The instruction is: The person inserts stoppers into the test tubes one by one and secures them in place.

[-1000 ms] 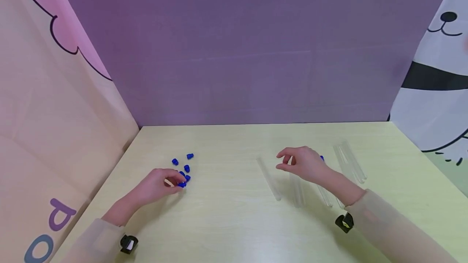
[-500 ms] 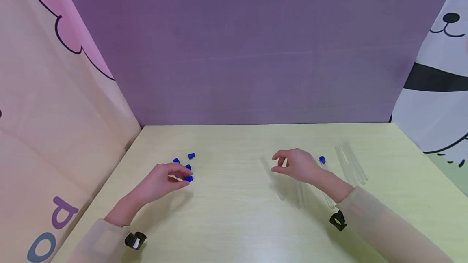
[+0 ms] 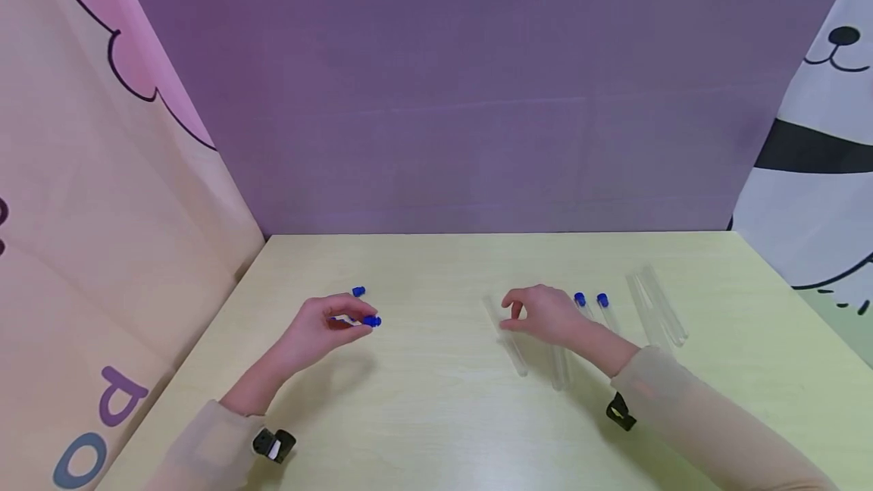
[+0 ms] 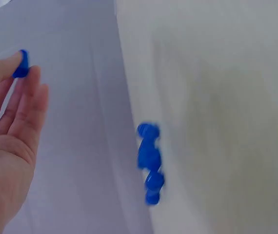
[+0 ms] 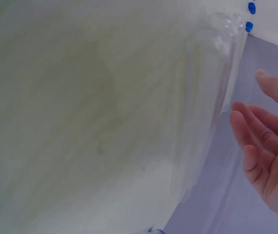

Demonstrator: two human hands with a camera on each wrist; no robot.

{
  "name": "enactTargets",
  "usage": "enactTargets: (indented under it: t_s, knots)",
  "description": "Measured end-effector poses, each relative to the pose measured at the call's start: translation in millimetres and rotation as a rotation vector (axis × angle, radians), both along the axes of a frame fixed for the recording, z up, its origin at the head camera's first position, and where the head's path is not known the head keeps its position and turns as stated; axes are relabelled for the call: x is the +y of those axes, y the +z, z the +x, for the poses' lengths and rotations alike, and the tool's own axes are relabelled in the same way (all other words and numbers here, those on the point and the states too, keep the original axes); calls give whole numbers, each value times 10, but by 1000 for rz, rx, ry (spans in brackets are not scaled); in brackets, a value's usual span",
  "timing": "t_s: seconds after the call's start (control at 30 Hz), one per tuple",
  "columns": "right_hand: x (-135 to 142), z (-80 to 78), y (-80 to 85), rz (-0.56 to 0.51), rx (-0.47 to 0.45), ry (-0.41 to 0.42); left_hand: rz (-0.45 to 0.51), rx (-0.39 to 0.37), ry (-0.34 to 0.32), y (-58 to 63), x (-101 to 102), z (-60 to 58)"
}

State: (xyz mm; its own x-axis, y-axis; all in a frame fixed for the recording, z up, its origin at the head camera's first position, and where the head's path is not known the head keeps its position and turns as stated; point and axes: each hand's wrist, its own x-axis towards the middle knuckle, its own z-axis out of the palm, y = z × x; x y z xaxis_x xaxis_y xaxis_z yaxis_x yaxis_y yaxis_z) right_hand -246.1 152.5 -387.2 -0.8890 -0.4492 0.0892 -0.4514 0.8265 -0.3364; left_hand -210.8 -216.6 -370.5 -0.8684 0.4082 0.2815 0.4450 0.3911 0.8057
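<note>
My left hand [image 3: 320, 332] pinches a small blue cap [image 3: 371, 321] between thumb and fingertips, above the left part of the table. The left wrist view shows the same cap [image 4: 22, 64] at the fingertips, with several loose blue caps [image 4: 150, 158] on the tabletop. My right hand [image 3: 546, 314] holds nothing; its thumb and fingers stand apart in the right wrist view. In the head view its fingertips overlap a clear tube [image 3: 514, 354] lying on the table. More clear tubes [image 3: 559, 370] lie partly hidden below this hand.
Two tubes with blue caps [image 3: 580, 299] lie just past the right wrist. Several clear tubes without caps [image 3: 655, 301] lie further right on the light wooden table [image 3: 423, 415]. One loose blue cap [image 3: 358, 291] shows behind the left hand. A purple backdrop [image 3: 436, 97] rises behind.
My left hand has lifted away from the loose caps and moved right with a blue cap. The right hand has shifted slightly left and nearer, uncovering the capped tubes.
</note>
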Motion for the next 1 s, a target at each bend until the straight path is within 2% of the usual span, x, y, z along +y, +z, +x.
enactTargets:
  t_s: [0.23, 0.43, 0.7, 1.0]
  knots:
    - [-40, 3, -59, 26, -3, 16, 68, -78, 1, -46, 114, -42]
    - [-65, 27, -86, 33, -21, 30, 46, -84, -19, -70, 197, -83]
    - [-56, 15, -91, 11, -49, 17, 70, -84, -60, -58, 243, -84]
    - [-56, 38, -81, -4, -102, 2, 60, -112, -61, -80, 226, -58]
